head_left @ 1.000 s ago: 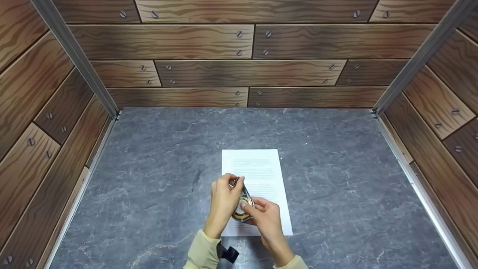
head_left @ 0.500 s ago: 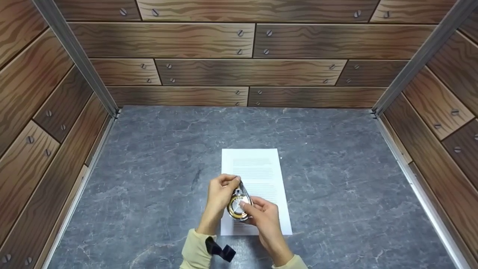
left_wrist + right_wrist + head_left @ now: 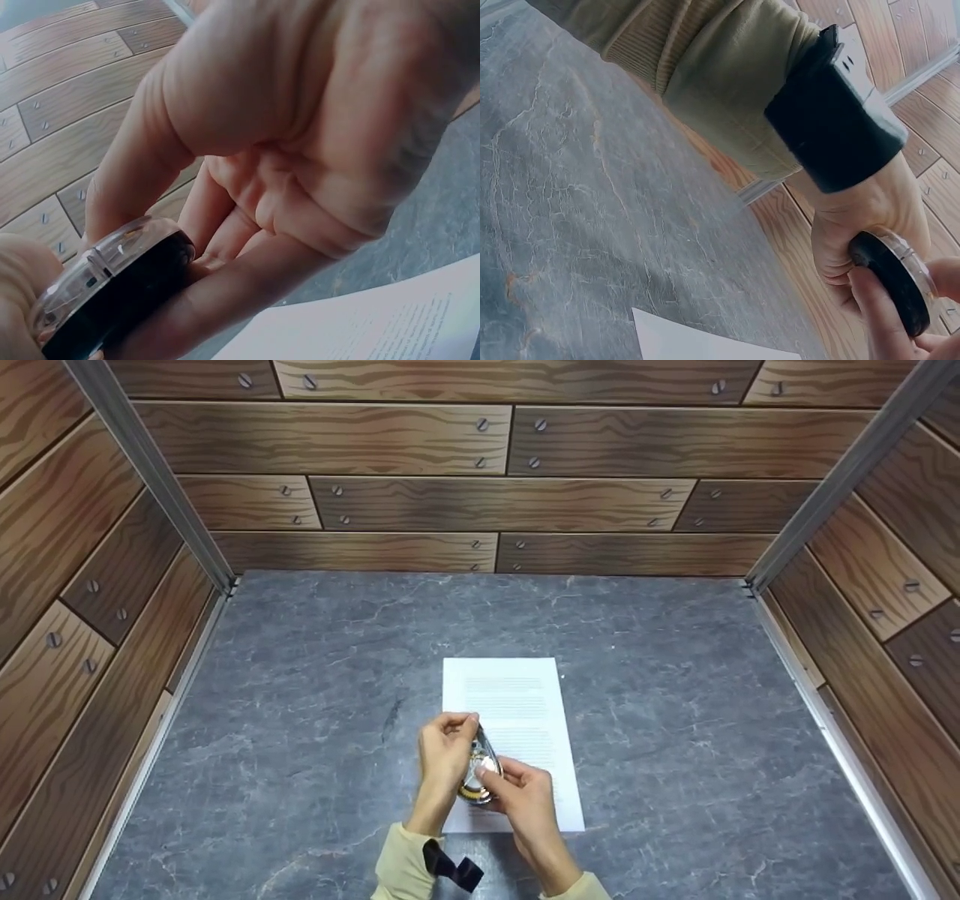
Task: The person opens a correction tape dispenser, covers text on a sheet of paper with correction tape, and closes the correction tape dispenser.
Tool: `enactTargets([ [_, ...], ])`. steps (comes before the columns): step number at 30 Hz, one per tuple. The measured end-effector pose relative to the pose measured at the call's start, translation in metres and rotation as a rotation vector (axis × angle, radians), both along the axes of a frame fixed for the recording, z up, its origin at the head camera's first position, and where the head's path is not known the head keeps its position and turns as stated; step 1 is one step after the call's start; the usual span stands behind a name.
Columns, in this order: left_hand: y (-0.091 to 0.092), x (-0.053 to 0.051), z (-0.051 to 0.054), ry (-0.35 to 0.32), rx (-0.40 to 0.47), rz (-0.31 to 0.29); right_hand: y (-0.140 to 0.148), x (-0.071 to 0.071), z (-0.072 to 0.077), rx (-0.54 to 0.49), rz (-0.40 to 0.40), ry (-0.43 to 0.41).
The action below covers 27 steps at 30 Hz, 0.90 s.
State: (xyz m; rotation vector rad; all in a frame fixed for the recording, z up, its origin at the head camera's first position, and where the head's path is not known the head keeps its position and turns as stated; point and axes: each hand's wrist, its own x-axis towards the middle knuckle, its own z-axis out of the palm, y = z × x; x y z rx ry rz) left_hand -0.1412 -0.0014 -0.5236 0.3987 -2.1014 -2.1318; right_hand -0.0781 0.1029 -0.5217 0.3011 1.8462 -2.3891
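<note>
Both hands hold a small round case (image 3: 472, 793) with a black base, a clear cover and a yellow-and-black ring inside; its exact kind cannot be told. My left hand (image 3: 442, 754) pinches its upper end between thumb and fingers. My right hand (image 3: 529, 796) grips the lower right side, thumb on the face. Seen edge-on in the left wrist view, the case (image 3: 120, 281) shows its clear dome over the dark base. The right wrist view also has the case (image 3: 891, 279) between the fingers of both hands. Fingers cover part of its rim.
Beneath the hands, a printed sheet of paper (image 3: 517, 697) lies on the grey marbled tabletop (image 3: 315, 675). Wood-patterned walls (image 3: 495, 502) enclose the back and sides, with metal posts at the corners. A black band (image 3: 832, 120) circles the left wrist.
The case has tipped, its face turning more toward the head camera and then partly away again. Both hands have shifted slightly left, keeping their grip.
</note>
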Motion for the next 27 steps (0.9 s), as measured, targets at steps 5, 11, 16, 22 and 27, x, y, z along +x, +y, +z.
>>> enactTargets([
  [5,-0.0009,0.0020,-0.0029,-0.014,-0.038,-0.007,0.0001,0.0032,-0.0007,0.000,0.013,0.008],
  [11,-0.0008,0.0022,-0.0045,-0.010,-0.094,0.005,0.0014,0.0042,-0.0010,0.021,0.015,0.015],
  [16,-0.0002,0.0024,-0.0024,-0.022,-0.098,0.012,0.0027,0.0024,0.0004,0.024,-0.004,-0.001],
  [22,0.0002,0.0064,0.0034,-0.031,0.142,-0.063,0.0022,0.0010,0.0023,-0.021,-0.017,0.002],
  [27,0.0000,0.0076,0.0040,0.005,0.204,-0.056,0.0011,0.0011,0.0027,-0.031,0.001,0.020],
])
